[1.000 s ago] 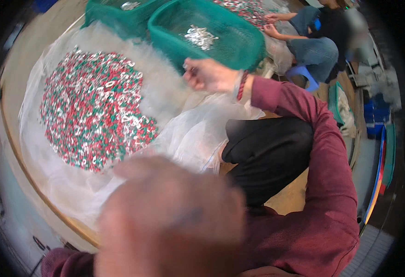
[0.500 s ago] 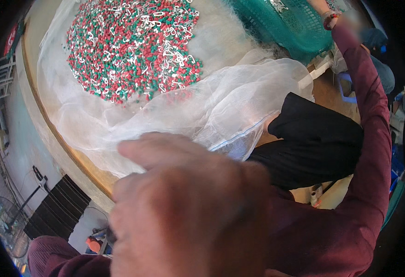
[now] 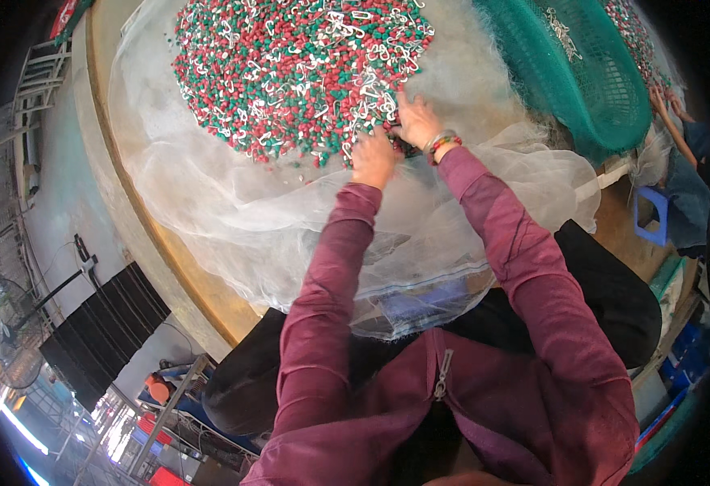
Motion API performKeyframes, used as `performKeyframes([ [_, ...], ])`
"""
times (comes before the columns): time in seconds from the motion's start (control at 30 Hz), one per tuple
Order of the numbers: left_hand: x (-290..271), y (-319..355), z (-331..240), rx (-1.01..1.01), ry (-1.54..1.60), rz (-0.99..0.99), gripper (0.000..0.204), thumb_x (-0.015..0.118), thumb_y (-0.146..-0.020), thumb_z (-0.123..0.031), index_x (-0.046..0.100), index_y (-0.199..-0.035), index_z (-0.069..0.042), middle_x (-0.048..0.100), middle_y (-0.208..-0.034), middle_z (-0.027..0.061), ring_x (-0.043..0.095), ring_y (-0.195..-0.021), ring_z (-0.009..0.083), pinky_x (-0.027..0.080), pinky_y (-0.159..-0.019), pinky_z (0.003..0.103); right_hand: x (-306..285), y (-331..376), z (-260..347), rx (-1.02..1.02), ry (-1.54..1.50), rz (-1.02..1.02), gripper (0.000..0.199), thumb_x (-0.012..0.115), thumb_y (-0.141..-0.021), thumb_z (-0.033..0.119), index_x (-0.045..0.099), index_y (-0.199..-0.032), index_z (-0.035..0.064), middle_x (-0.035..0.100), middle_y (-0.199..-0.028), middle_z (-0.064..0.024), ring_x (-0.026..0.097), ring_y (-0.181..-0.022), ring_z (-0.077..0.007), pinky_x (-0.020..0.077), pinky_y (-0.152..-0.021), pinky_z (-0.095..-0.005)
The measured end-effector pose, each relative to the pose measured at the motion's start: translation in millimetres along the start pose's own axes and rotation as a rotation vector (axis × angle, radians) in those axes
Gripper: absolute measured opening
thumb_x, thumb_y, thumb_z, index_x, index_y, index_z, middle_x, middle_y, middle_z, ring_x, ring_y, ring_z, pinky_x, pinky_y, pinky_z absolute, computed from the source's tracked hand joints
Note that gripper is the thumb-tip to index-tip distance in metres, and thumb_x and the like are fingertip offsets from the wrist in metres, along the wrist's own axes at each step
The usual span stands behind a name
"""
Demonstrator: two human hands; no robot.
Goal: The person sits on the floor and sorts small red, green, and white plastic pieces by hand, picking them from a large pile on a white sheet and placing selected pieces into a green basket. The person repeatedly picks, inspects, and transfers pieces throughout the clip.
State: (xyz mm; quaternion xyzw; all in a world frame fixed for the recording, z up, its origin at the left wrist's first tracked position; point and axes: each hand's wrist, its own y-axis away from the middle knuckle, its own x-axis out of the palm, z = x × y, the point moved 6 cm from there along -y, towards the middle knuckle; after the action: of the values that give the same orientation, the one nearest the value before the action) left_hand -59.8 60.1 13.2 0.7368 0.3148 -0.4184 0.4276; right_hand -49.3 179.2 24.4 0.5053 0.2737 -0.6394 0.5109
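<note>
Head view: both hands now rest at the near edge of the pile of red, green and white pieces (image 3: 290, 73) on the white netting (image 3: 209, 186) spread over the counter (image 3: 140, 219); a second ago the right hand reached toward the green basket (image 3: 590, 89). Left hand (image 3: 374, 159) and right hand (image 3: 416, 121) lie palm-down, fingers loosely curled into the pieces; whether they grip anything cannot be told. Judged: sorting at the pile has resumed.

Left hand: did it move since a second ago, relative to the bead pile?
Yes. The left hand was up close to the camera, off the pile of red, green and white pieces; now it rests at its near edge, beside the right hand.
</note>
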Motion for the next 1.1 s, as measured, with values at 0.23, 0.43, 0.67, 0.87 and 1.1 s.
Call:
performKeyframes([
  [0.23,-1.6,16.2,54.3,0.199,0.825,0.073,0.030,0.070,-0.079,-0.008,0.056,-0.103,0.001,0.065,-0.091,0.0156,0.065,-0.084,0.0278,0.055,-0.073,0.036,10.0,10.2,-1.5,0.126,-0.674,0.540,0.027,0.064,-0.083,0.013,0.057,-0.106,0.0001,0.061,-0.077,-0.0098,0.064,-0.075,-0.0174,0.0514,-0.055,-0.0343],
  [0.43,-33.8,15.1,92.4,-0.180,1.579,0.352,0.023,0.064,-0.086,-0.010,0.056,-0.107,-0.001,0.065,-0.098,0.0072,0.065,-0.086,0.0167,0.056,-0.074,0.030,-17.2,13.5,5.5,0.220,-1.174,0.636,0.026,0.050,-0.095,0.027,0.061,-0.100,0.0031,0.058,-0.100,-0.0027,0.058,-0.084,-0.0128,0.0564,-0.064,-0.0289],
  [0.67,-73.4,0.0,95.1,-0.106,1.192,0.188,0.019,0.072,-0.078,-0.008,0.065,-0.092,0.003,0.067,-0.088,0.0072,0.063,-0.074,0.0121,0.056,-0.069,0.027,-26.6,4.3,-7.6,0.310,-1.186,0.401,0.028,0.056,-0.092,0.026,0.059,-0.110,0.0057,0.057,-0.107,-0.0052,0.057,-0.094,-0.0186,0.0568,-0.068,-0.0322],
  [0.87,-88.7,-4.4,77.4,-0.067,1.443,0.245,0.025,0.061,-0.085,-0.001,0.057,-0.110,0.004,0.065,-0.090,0.0095,0.065,-0.079,0.0161,0.056,-0.071,0.028,-12.1,-5.9,27.5,-0.230,-0.208,-0.045,0.028,0.064,-0.078,0.013,0.062,-0.106,0.0074,0.061,-0.096,-0.0156,0.059,-0.092,-0.0359,0.0467,-0.085,-0.0438],
  [1.1,-105.3,0.8,75.7,0.085,1.942,0.318,0.019,0.049,-0.090,-0.018,0.057,-0.093,-0.001,0.059,-0.088,0.0072,0.058,-0.080,0.0162,0.050,-0.072,0.029,-18.7,-4.5,7.9,0.026,-0.905,0.175,0.016,0.065,-0.081,0.018,0.067,-0.086,0.0032,0.066,-0.074,-0.0062,0.062,-0.071,-0.0174,0.0474,-0.066,-0.0321],
])
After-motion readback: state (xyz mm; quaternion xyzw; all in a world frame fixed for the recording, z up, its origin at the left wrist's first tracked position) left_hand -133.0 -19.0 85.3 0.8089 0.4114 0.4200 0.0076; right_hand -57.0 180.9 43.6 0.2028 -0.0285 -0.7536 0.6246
